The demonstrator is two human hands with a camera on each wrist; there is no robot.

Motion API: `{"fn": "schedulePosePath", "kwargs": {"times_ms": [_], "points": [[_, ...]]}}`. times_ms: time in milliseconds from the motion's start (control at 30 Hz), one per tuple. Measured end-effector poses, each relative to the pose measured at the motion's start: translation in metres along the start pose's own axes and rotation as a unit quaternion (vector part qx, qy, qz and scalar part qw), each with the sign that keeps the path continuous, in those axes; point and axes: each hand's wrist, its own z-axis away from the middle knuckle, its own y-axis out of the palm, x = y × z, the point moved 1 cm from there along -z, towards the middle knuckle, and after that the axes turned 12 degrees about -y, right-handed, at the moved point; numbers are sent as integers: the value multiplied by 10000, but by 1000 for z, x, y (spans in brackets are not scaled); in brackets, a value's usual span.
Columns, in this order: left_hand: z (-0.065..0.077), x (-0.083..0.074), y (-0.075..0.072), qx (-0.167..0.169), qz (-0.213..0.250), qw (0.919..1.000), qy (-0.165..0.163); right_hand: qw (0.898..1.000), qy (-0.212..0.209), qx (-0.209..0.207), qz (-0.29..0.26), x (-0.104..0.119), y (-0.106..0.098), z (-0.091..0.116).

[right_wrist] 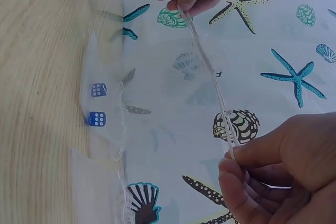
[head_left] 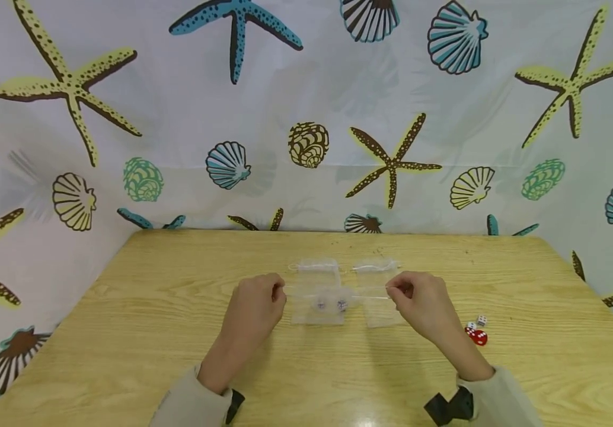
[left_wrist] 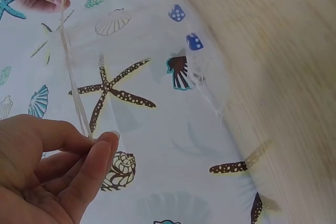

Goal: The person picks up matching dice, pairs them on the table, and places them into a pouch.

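A sheer white drawstring bag [head_left: 333, 292] hangs between my two hands over the table, with two blue dice [right_wrist: 97, 119] showing through its mesh. My left hand [head_left: 257, 307] pinches one end of its drawstring [left_wrist: 73, 82] between thumb and fingertips. On the other side my right hand [head_left: 424, 301] pinches the opposite end, and the string runs straight across from hand to hand. The bag's top looks gathered in the head view. Behind it, two more sheer bags lie flat on the table: a left bag [head_left: 302, 318] and a right bag [head_left: 383, 314], both partly covered.
Right of my right forearm, red dice [head_left: 479, 337] and white dice [head_left: 482, 321] sit close together on the wooden table [head_left: 178, 261]. A cloth [head_left: 280, 196] printed with shells and starfish hangs at the table's back and sides.
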Motion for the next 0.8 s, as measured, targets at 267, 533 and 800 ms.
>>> {"fn": "schedulePosePath", "kwargs": {"times_ms": [267,533,800], "points": [[-9,15,-3,101,204,9990,-385,9995,227,-78,-205,-10,-3,-4],[-14,13,-5,74,203,9993,-303,9995,113,-290,-91,-15,-5,-6],[-22,19,-5,-482,149,9987,19,9986,-153,-503,33,-15,-8,-20]]}}
